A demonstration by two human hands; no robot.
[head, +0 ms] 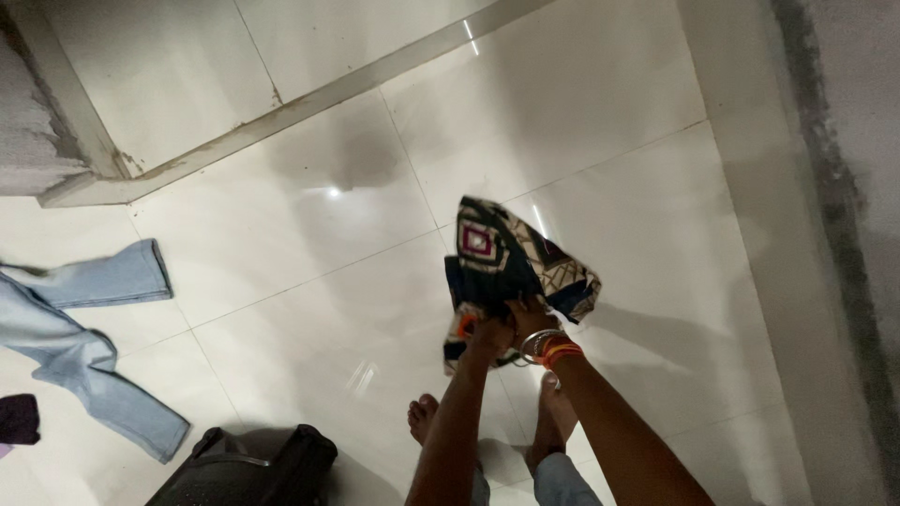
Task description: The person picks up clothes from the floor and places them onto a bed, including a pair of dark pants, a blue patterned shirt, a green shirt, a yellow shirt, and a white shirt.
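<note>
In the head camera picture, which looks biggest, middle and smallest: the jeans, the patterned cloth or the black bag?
1. Jeans, partly cut off by the edge.
2. Patterned cloth and black bag: look about alike; the bag is cut off, so no ranking.

- The floor is glossy white tile with thin grout lines and bright reflections of light.
- A pair of light blue jeans lies spread flat at the left edge.
- A black bag sits at the bottom, near the jeans.
- A small dark cloth lies at the far left.
- Two bare feet stand on the tiles at the bottom centre.
</note>
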